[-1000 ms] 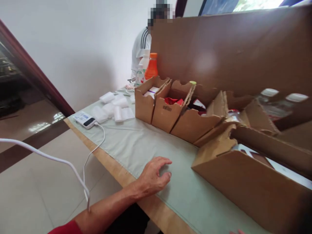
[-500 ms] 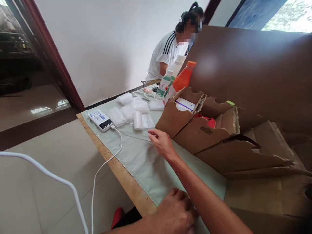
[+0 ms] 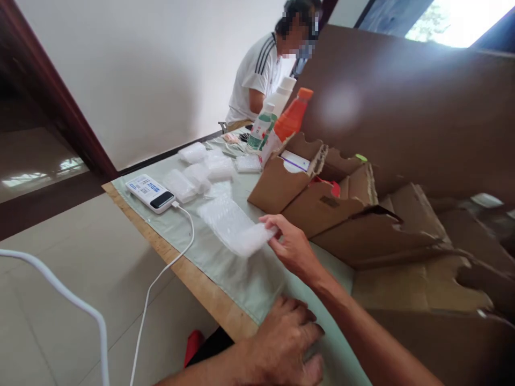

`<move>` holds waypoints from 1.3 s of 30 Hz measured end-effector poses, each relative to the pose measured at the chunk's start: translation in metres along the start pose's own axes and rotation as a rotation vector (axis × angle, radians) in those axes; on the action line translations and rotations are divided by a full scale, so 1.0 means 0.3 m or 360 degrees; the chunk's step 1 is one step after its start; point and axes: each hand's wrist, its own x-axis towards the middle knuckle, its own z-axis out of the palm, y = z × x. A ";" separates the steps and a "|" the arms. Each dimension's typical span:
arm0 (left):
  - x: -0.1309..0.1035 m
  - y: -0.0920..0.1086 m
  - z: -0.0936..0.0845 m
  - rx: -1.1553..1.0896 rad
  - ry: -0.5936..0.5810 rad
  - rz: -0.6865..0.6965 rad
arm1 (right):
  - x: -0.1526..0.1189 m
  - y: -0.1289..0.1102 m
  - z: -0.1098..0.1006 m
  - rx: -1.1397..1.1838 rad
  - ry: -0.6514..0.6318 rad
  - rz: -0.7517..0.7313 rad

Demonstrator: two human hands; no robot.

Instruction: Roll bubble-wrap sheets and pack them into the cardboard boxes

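Between power bank [image 3: 149, 193] and boxes [image 3: 273, 185], the right hand [image 3: 293, 245] pinches bubble wrap [image 3: 233, 228], the left hand [image 3: 287, 340] loosely spread.

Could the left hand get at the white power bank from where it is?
Probably yes, with a stretch: the cloth between the left hand and the white power bank looks mostly free, but the white cable crosses the way.

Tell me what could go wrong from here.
The right hand holds the bubble wrap by one end, so the wrap could slip or drag against the neighbouring plastic pieces. The white cable runs from the power bank down over the table edge; a snag might pull the power bank off.
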 end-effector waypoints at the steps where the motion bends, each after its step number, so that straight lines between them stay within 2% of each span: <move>1: -0.012 0.021 -0.017 -0.0069 -0.0091 0.0068 | -0.086 0.033 -0.043 -0.0008 0.0033 -0.0065; 3: -0.040 0.072 -0.035 -0.0324 -0.0231 0.0170 | -0.267 0.101 -0.113 -0.0070 0.0069 -0.0133; 5: -0.077 0.132 -0.045 -0.0735 -0.0322 0.0189 | -0.451 0.159 -0.163 -0.0166 0.0044 -0.0087; 8: -0.131 0.201 -0.083 -0.1160 -0.0308 -0.0020 | -0.699 0.210 -0.228 -0.0314 0.0053 0.0122; 10: -0.143 0.210 -0.121 -0.1018 -0.0117 -0.0213 | -0.827 0.212 -0.270 -0.0407 0.0177 0.0322; 12: -0.128 0.184 -0.153 -0.0590 0.0188 -0.0362 | -0.910 0.189 -0.301 -0.0476 0.0357 0.0449; 14: -0.092 0.135 -0.163 -0.0069 0.0406 -0.0434 | -0.940 0.144 -0.303 -0.0537 0.0471 0.0420; 15: -0.070 0.109 -0.159 0.0158 0.0431 -0.0445 | -0.935 0.117 -0.290 -0.0563 0.0476 0.0356; 17: -0.027 0.062 -0.133 0.0513 0.0309 -0.0418 | -0.889 0.061 -0.237 -0.0606 0.0358 0.0186; 20: 0.010 0.023 -0.079 0.0827 0.0013 -0.0344 | -0.785 0.003 -0.130 -0.0695 -0.0006 0.0005; 22: 0.013 0.013 -0.056 0.0930 -0.0088 -0.0302 | -0.746 0.001 -0.087 -0.0801 -0.0158 0.0031; 23: 0.010 0.010 -0.051 0.0958 -0.0106 -0.0282 | -0.750 0.013 -0.083 -0.0860 -0.0172 0.0100; 24: 0.006 0.007 -0.051 0.0975 -0.0117 -0.0262 | -0.774 0.032 -0.092 -0.0918 -0.0153 0.0198; 26: -0.002 0.002 -0.057 0.1004 -0.0142 -0.0228 | -0.879 0.093 -0.144 -0.1015 -0.0059 0.0436; 30: -0.003 -0.011 -0.074 0.0974 -0.0193 -0.0230 | -1.246 0.236 -0.312 -0.1215 0.0307 0.0904; 33: 0.004 -0.019 -0.093 0.0868 -0.0187 -0.0286 | -1.481 0.274 -0.401 -0.1306 0.0577 0.1208; 34: 0.007 -0.022 -0.104 0.0845 -0.0173 -0.0315 | -1.522 0.270 -0.414 -0.1295 0.0629 0.1254; 36: 0.012 -0.027 -0.133 0.0877 -0.0118 -0.0386 | -1.534 0.248 -0.415 -0.1206 0.0685 0.1250; 39: 0.021 -0.036 -0.175 0.1070 -0.0057 -0.0496 | -1.415 0.229 -0.382 -0.1020 0.0726 0.1142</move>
